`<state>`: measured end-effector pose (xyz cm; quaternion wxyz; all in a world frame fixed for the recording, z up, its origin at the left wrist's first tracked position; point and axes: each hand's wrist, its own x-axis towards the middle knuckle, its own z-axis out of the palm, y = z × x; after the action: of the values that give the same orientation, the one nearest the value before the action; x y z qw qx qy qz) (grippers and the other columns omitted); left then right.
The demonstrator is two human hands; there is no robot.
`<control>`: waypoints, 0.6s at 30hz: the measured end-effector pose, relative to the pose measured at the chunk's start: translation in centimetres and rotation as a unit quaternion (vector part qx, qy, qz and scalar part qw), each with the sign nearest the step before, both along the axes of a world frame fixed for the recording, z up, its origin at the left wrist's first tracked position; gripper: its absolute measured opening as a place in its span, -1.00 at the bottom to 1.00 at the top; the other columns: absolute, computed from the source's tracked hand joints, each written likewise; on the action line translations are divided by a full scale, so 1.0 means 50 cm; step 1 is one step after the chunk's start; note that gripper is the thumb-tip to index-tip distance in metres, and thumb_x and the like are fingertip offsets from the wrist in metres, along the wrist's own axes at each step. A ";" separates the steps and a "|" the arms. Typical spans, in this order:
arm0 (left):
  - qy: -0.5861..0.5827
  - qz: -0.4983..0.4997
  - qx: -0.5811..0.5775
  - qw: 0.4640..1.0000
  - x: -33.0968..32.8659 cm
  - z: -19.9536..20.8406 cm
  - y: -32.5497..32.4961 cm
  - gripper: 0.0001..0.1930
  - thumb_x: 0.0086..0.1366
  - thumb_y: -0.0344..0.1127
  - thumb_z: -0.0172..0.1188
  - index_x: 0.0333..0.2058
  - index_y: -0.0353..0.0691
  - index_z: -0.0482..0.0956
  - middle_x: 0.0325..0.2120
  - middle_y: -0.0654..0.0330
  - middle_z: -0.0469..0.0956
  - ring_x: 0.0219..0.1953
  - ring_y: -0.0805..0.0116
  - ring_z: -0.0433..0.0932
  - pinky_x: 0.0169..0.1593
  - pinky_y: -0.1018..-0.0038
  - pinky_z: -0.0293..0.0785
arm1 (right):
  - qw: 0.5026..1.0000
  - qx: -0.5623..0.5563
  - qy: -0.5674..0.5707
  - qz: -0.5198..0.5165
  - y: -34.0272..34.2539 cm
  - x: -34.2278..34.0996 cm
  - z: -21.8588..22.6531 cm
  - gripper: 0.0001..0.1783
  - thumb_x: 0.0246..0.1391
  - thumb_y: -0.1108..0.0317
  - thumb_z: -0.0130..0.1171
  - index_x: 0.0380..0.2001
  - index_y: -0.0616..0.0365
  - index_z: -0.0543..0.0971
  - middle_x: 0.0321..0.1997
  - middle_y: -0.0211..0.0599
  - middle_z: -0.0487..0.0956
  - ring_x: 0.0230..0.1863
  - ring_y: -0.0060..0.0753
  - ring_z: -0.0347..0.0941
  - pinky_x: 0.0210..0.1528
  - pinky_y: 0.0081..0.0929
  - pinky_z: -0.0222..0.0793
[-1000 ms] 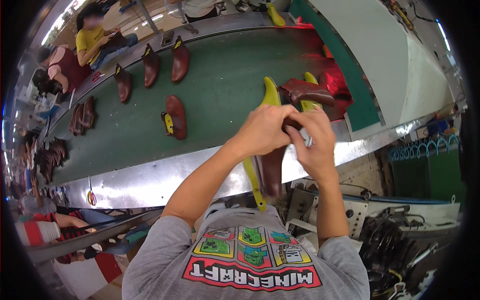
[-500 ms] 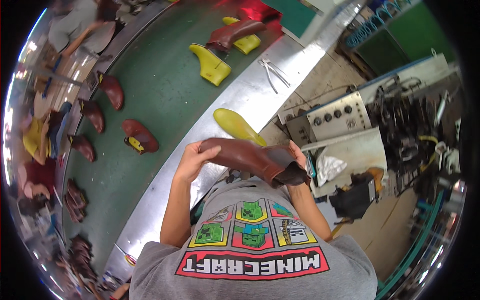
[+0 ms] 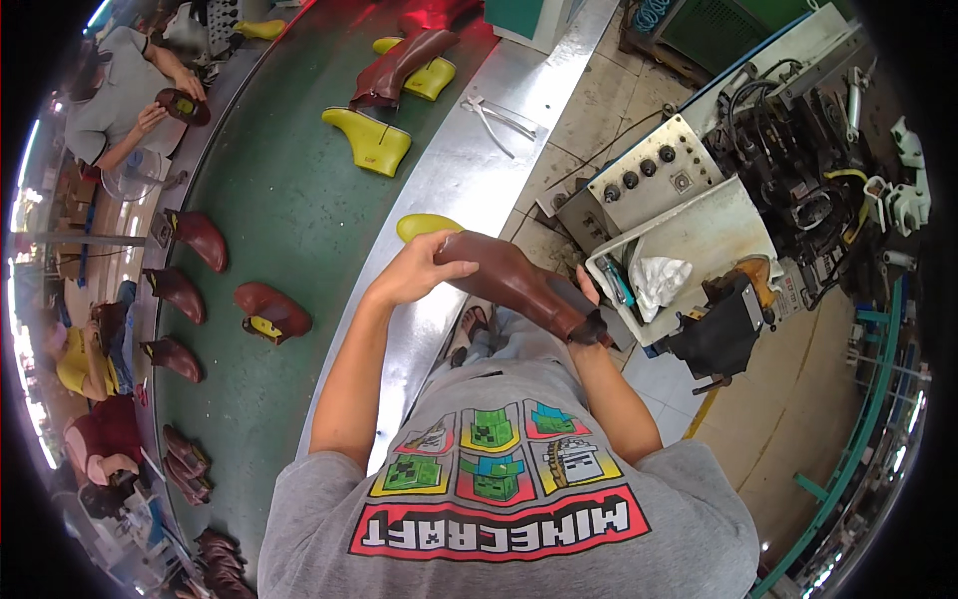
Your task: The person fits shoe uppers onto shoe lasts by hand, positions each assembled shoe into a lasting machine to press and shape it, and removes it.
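A brown leather boot upper [image 3: 509, 279] is held between my two hands in front of my body, tilted with its toe end up and left. My left hand [image 3: 424, 270] grips the toe end, thumb along the near side. At the shaft end, my right hand [image 3: 591, 292] holds the upper from the right; most of its fingers are hidden behind the leather. Just beyond my left hand, a yellow shoe last [image 3: 424, 225] lies on the metal edge [image 3: 384, 290] of the bench, partly covered by that hand and the upper. Lasting pincers [image 3: 496, 124] lie farther up the same edge.
On the green work surface [image 3: 269, 180], a brown upper [image 3: 404, 68] rests across a yellow last; another yellow last [image 3: 369, 142] lies nearer. Several brown shoes [image 3: 274, 311] sit leftward. A machine with a knobbed control box [image 3: 644, 178] stands right. A co-worker [image 3: 140, 90] handles a shoe across the bench.
My view has swung, so the bench and machine appear shifted. The boot upper is tilted more steeply, its shaft opening turned less toward me. Both hands keep their hold.
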<state>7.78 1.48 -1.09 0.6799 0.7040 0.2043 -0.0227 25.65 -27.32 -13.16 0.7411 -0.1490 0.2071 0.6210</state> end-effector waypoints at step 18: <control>0.087 0.328 0.053 0.939 0.000 -0.195 0.085 -0.63 0.34 -0.22 0.53 -0.01 -0.37 0.76 -0.21 0.22 0.74 -0.18 0.49 0.65 0.04 0.49 0.56 | 0.992 0.036 -0.113 0.039 0.175 0.007 -0.356 -0.20 0.45 -0.16 0.08 0.39 0.36 0.39 0.35 0.17 0.55 0.29 0.13 0.59 0.36 0.03 0.58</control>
<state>7.77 5.75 -10.83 0.5912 0.6280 0.4830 0.1509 26.02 -18.55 -30.97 0.7399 -0.1993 0.0933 0.6358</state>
